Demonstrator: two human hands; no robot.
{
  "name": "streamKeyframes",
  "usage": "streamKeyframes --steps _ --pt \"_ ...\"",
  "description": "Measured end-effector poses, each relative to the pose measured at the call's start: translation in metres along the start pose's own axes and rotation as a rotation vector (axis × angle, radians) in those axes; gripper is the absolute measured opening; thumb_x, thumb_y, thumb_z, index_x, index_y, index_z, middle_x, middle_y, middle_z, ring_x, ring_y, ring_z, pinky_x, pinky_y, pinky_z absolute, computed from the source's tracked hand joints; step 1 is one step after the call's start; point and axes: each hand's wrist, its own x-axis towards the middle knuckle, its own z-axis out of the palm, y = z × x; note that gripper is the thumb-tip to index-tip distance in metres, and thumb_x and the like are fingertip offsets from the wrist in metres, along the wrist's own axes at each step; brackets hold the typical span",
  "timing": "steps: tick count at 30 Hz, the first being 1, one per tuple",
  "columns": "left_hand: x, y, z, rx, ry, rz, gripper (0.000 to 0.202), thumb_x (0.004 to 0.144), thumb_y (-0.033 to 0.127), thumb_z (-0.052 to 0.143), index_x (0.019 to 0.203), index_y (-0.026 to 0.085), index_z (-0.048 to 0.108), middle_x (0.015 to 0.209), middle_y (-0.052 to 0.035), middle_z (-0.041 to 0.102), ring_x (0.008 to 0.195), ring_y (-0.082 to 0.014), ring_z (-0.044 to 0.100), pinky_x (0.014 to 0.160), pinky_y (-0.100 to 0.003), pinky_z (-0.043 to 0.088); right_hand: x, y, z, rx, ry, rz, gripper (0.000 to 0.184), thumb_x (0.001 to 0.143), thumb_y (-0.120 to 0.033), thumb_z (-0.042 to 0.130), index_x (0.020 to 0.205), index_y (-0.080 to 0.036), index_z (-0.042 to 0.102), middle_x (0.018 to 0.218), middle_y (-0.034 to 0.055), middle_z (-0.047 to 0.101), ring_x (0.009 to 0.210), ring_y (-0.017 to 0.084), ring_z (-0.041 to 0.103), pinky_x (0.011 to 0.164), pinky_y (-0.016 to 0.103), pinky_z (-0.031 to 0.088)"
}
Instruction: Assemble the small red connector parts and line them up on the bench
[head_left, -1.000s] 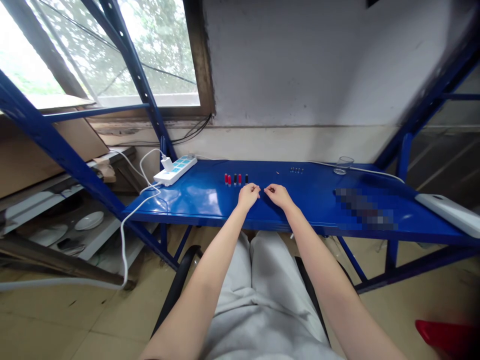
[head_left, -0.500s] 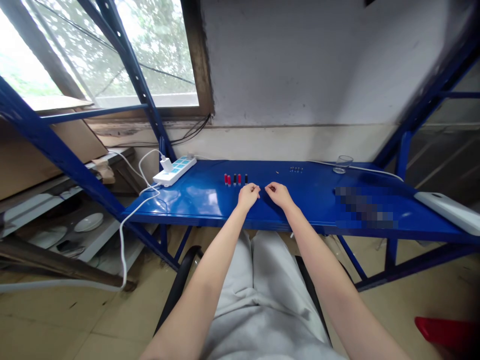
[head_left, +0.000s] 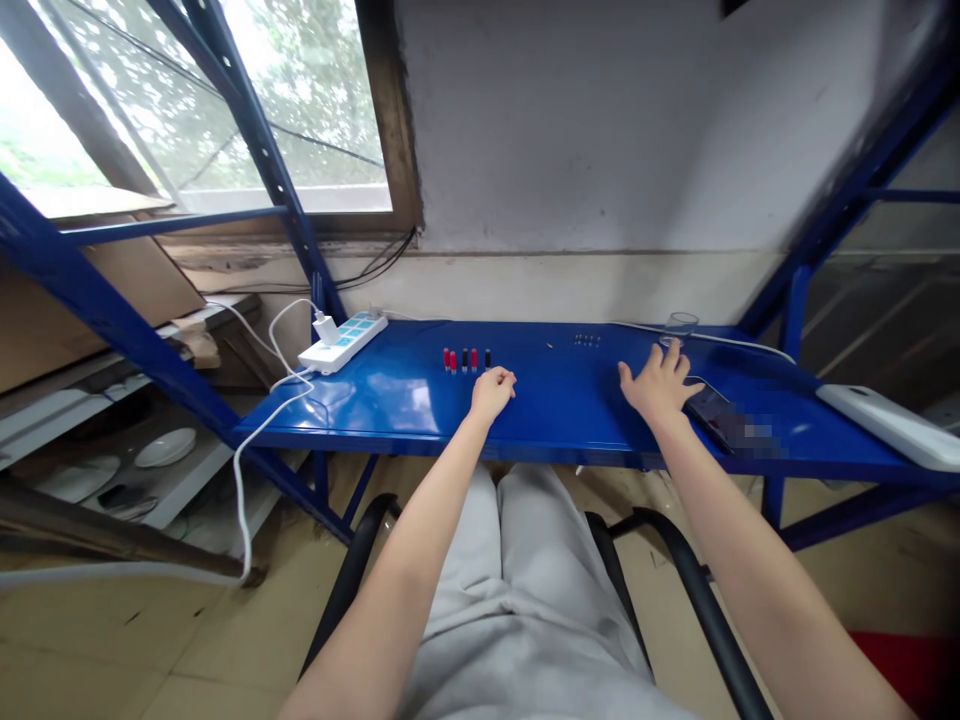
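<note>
Right hand (head_left: 659, 385), grip spread apart, near a clear glass (head_left: 682, 321) on a blue worktop (head_left: 555, 415); left hand (head_left: 492, 392), grip together, beside red and black tubes (head_left: 474, 357), contents unclear

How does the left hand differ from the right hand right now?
Pose: the left hand has its fingers curled in, while the right hand is open with fingers spread. Place: the left hand is near the red and black cylinders; the right hand is near the glass and the dark phone. Both are bare and over the blue table. Whether the left hand holds anything is hidden.
</note>
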Motion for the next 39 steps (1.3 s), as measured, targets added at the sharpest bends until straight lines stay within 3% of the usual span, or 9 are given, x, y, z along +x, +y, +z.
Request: streamKeyframes --steps 5,10,13,16,18,21,25,32,39 --pt "0.000 0.000 -0.001 -0.032 0.069 -0.010 0.020 0.079 0.026 0.047 0.065 0.018 0.059 0.054 -0.0008 0.058 0.050 -0.0109 0.049 0.054 -0.022 0.036 0.003 0.009 0.007 0.019 -0.036 0.059 0.065 0.084 -0.050 0.030 0.137 -0.013 0.025 0.144 0.0224 0.016 0.124 0.038 0.026 0.088 0.069 0.027" --pt "-0.002 0.006 -0.006 -0.190 0.371 0.016 0.019 0.083 0.027 0.043 0.073 0.018 0.056 0.058 0.0012 0.056 0.051 -0.0089 0.048 0.055 -0.021 0.038 0.012 0.013 0.009 0.100 0.006 0.097 0.062 0.082 -0.044 0.036 0.134 -0.010 0.031 0.142 0.0237 0.020 0.119 0.039 0.032 0.086 0.064 0.032" --pt "-0.001 0.009 -0.010 -0.356 0.570 -0.014 0.019 0.086 0.029 0.037 0.078 0.018 0.050 0.056 0.0033 0.051 0.047 -0.0079 0.045 0.054 -0.021 0.038 0.011 -0.006 0.006 0.170 0.143 -0.046 0.054 0.081 -0.036 0.039 0.128 -0.008 0.038 0.138 0.0227 0.030 0.118 0.036 0.036 0.092 0.058 0.030" --pt "0.001 0.009 -0.012 -0.482 0.674 -0.051 0.018 0.088 0.030 0.034 0.078 0.019 0.043 0.054 0.0047 0.047 0.044 -0.0074 0.042 0.052 -0.021 0.038 0.001 -0.050 0.008 0.302 0.058 -0.320 0.041 0.083 -0.033 0.040 0.116 -0.012 0.051 0.123 0.0183 0.048 0.111 0.029 0.045 0.091 0.045 0.036" --pt "0.001 0.010 -0.013 -0.518 0.690 -0.054 0.018 0.088 0.031 0.032 0.078 0.019 0.042 0.054 0.0051 0.046 0.043 -0.0068 0.041 0.051 -0.020 0.037 -0.008 -0.086 0.014 0.367 -0.097 -0.435 0.033 0.083 -0.035 0.043 0.104 -0.016 0.059 0.109 0.0137 0.058 0.105 0.026 0.049 0.088 0.040 0.038" --pt "0.000 0.011 -0.014 -0.512 0.689 -0.052 0.020 0.089 0.032 0.031 0.078 0.019 0.041 0.054 0.0051 0.045 0.042 -0.0060 0.040 0.050 -0.019 0.036 -0.021 -0.135 0.026 0.412 -0.324 -0.470 0.032 0.079 -0.042 0.052 0.097 -0.018 0.064 0.100 0.0099 0.062 0.099 0.024 0.052 0.083 0.036 0.040" --pt "0.000 0.010 -0.013 -0.530 0.678 -0.030 0.020 0.089 0.032 0.030 0.079 0.019 0.042 0.054 0.0049 0.045 0.043 -0.0069 0.040 0.051 -0.021 0.036 -0.031 -0.173 0.036 0.351 -0.429 -0.464 0.035 0.077 -0.048 0.055 0.093 -0.019 0.065 0.101 0.0094 0.062 0.101 0.025 0.052 0.084 0.040 0.038" --pt "0.001 0.008 -0.013 -0.558 0.675 -0.003 0.019 0.088 0.029 0.031 0.077 0.019 0.042 0.052 0.0056 0.044 0.042 -0.0068 0.040 0.050 -0.020 0.036 -0.033 -0.196 0.045 0.352 -0.475 -0.343 0.036 0.072 -0.048 0.060 0.095 -0.020 0.064 0.109 0.0087 0.061 0.105 0.026 0.050 0.084 0.040 0.037" --pt "-0.002 0.010 -0.012 -0.448 0.632 0.000 0.018 0.090 0.032 0.031 0.088 0.018 0.043 0.056 0.0058 0.046 0.043 -0.0064 0.041 0.052 -0.020 0.037 -0.035 -0.196 0.045 0.397 -0.453 -0.302 0.017 0.078 -0.032 0.053 0.087 -0.021 0.063 0.097 0.0050 0.066 0.098 0.024 0.055 0.080 0.037 0.035"
